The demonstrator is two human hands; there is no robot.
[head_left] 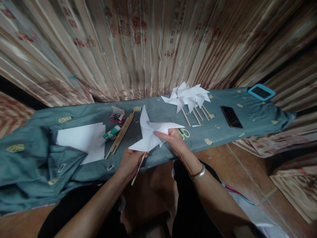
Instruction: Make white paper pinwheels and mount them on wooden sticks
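A white paper pinwheel [148,134] on a thin wooden stick is held over the front edge of the cloth-covered table. My left hand [132,162] is closed around its stick just under the paper; the stick's lower end points down toward me. With its thumb by the pin at the centre, my right hand [172,138] grips the pinwheel from the right, its other fingers hidden behind the paper. Green-handled scissors [184,133] lie just beyond my right hand, partly covered. To the left of the pinwheel rest several loose wooden sticks [121,134].
Several finished pinwheels [187,96] lie overlapped at the back. A small open box of pins [117,115], a green-and-white glue tube [111,132] and white paper sheets [81,140] are left. Right are a black phone [231,117] and a blue-framed tablet [262,92]. A curtain [138,49] hangs behind the table.
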